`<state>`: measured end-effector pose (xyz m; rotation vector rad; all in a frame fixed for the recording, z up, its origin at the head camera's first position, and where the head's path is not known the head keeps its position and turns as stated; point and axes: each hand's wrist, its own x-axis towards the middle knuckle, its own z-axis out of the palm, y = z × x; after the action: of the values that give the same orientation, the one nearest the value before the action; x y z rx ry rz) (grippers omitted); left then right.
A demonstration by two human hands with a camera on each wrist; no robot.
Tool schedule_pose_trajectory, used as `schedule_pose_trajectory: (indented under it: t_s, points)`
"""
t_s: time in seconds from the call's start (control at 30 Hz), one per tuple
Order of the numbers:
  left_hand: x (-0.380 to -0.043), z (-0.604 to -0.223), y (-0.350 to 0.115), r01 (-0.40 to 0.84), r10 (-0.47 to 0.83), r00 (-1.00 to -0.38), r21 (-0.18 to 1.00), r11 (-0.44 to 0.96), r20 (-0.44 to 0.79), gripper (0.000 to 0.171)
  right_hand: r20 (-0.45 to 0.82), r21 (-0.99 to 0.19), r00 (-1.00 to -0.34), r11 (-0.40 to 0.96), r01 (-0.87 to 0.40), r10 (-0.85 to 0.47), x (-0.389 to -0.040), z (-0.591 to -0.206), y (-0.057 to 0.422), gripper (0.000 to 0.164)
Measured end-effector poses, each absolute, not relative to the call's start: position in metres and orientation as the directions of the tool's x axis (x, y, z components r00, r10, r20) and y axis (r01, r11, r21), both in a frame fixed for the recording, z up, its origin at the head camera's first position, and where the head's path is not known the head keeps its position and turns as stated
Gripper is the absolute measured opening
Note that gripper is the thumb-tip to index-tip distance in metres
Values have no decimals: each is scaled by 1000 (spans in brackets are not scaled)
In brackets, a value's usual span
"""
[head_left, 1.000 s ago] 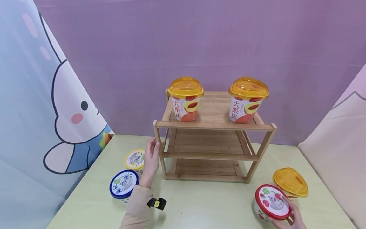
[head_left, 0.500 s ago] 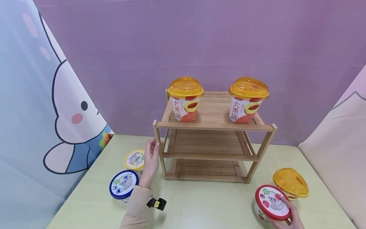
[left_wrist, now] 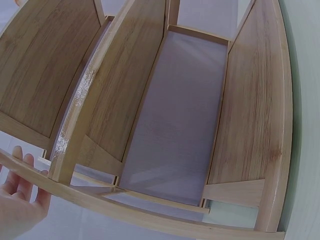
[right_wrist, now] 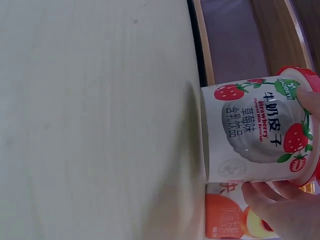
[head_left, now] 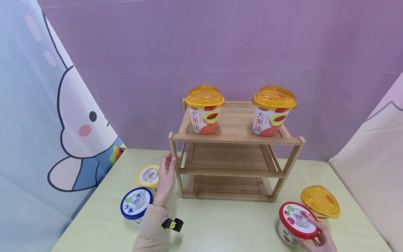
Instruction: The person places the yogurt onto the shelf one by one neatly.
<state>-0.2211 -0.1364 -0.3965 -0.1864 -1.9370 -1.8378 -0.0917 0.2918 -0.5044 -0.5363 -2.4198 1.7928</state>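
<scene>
My right hand (head_left: 320, 239) grips a white strawberry milk cup (head_left: 289, 233) with a red lid at the front right. In the right wrist view, its fingers (right_wrist: 280, 200) lie along the side of the strawberry cup (right_wrist: 250, 130), whose base is close to the table. My left hand (head_left: 167, 174) holds the left front post of a three-tier wooden rack (head_left: 236, 138). In the left wrist view, the fingertips (left_wrist: 19, 151) show past the post, with the thumb on the near side. Beside that hand are a blue-lidded cup (head_left: 136, 203) and a yellow-lidded cup (head_left: 148, 176).
Two peach cups with orange domed lids, a left one (head_left: 204, 109) and a right one (head_left: 273, 110), stand on the top tier. Another orange-lidded cup (head_left: 320, 201) is on the table (head_left: 226, 224) behind the strawberry cup. A purple curtain (head_left: 201, 45) hangs behind the rack.
My right hand has shifted the strawberry cup slightly left and away from me. The left hand and the rack have stayed in place.
</scene>
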Motion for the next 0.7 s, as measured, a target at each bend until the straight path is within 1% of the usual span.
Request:
schedule_pose_trajectory:
  t_s: [0.1, 0.17, 0.3, 0.4, 0.47, 0.6, 0.7]
  points:
    - [-222, -397, -136, 401, -211, -886, 911, 99, 413, 28, -187, -932, -922, 234, 275, 339, -94, -493, 286, 68]
    - [-222, -397, -136, 400, -210, -886, 911, 102, 413, 28, -183, -939, -927, 222, 263, 326, -95, -486, 283, 66]
    - [-221, -397, -137, 398, -207, -887, 911, 108, 412, 28, -83, -937, -953, 302, 174, 291, -96, -473, 274, 67]
    - [-222, -398, -138, 394, -207, -888, 912, 112, 410, 29, 40, -915, -968, 399, 65, 250, -98, -465, 267, 68]
    - [-222, -398, -138, 394, -208, -889, 912, 110, 409, 29, 96, -898, -971, 440, 10, 219, -99, -458, 262, 67]
    - [-222, -398, -138, 395, -207, -889, 912, 108, 409, 29, 112, -886, -978, 462, -19, 174, -102, -444, 252, 67]
    - [-222, -398, -137, 392, -207, -890, 914, 105, 405, 29, 92, -886, -983, 463, -8, 161, -104, -430, 243, 67]
